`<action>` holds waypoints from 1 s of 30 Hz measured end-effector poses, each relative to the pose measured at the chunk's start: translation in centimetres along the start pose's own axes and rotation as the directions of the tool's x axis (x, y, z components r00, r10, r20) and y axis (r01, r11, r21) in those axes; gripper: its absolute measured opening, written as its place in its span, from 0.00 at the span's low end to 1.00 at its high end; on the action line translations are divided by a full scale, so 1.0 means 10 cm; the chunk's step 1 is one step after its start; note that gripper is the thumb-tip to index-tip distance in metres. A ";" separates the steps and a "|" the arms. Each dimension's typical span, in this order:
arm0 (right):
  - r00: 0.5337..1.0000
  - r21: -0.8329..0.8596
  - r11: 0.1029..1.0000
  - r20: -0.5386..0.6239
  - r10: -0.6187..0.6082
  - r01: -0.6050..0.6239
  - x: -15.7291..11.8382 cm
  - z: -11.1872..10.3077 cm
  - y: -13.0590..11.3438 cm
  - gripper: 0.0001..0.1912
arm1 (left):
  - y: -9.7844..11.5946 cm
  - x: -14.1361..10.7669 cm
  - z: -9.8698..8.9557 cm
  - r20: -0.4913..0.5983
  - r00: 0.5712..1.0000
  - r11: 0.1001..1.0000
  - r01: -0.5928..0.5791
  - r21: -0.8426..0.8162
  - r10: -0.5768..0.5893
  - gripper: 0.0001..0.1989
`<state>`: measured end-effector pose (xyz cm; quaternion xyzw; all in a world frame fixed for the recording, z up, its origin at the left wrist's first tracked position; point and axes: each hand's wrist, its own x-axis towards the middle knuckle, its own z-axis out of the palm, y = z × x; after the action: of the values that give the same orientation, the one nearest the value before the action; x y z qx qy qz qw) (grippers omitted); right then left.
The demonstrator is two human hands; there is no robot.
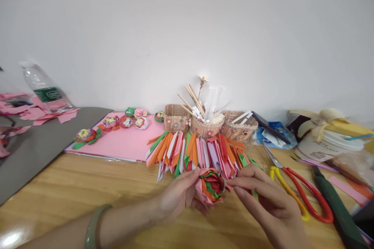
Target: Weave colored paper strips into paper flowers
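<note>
A folded paper flower in pink, orange, green and red layers sits above the table at the lower middle. My left hand is closed around its left side, thumb on the near rim and fingers underneath. My right hand is at the flower's right edge, thumb and forefinger pinched close together on an outer petal; the exact contact is hard to make out. Just beyond the flower lie rows of folded paper strips in orange, pink, green, white, red and lilac.
Finished paper flowers rest on and beside pink paper sheets. Small baskets with sticks stand by the wall. At right are scissors, a green-handled tool and a lidded tub. A plastic bottle leans at left.
</note>
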<state>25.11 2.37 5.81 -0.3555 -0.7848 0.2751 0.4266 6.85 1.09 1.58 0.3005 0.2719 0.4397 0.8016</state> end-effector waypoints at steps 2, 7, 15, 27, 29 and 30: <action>1.000 0.009 1.000 0.011 0.013 -0.013 0.00 0.01 -0.01 0.07 | 0.00 0.00 0.01 -0.024 0.999 0.999 -0.038 -0.013 0.038 0.18; 0.999 0.023 0.999 0.021 0.045 -0.045 -0.01 0.05 0.00 0.06 | 0.03 -0.02 0.04 -0.076 0.991 0.993 -0.114 -0.031 0.112 0.17; 0.997 -0.007 1.000 0.074 0.001 0.000 -0.03 0.06 0.00 0.08 | 0.05 -0.01 0.01 -0.006 0.993 0.985 -0.120 -0.120 0.120 0.16; 1.000 -0.055 0.998 0.022 -0.008 0.009 -0.02 0.08 0.02 0.07 | 0.05 -0.03 -0.04 0.169 0.982 0.987 -0.056 -0.153 0.082 0.20; 1.000 -0.073 0.997 0.014 -0.011 0.012 -0.02 0.08 0.03 0.06 | 0.04 -0.03 -0.05 0.173 0.981 0.985 -0.064 -0.163 0.093 0.20; 1.000 -0.079 0.997 0.014 -0.020 0.021 -0.02 0.08 0.03 0.06 | 0.04 -0.03 -0.05 0.178 0.979 0.985 -0.066 -0.159 0.094 0.20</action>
<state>24.61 2.33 5.08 -0.3621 -0.8014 0.2419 0.4100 6.13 1.10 1.54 0.2889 0.1496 0.4612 0.8255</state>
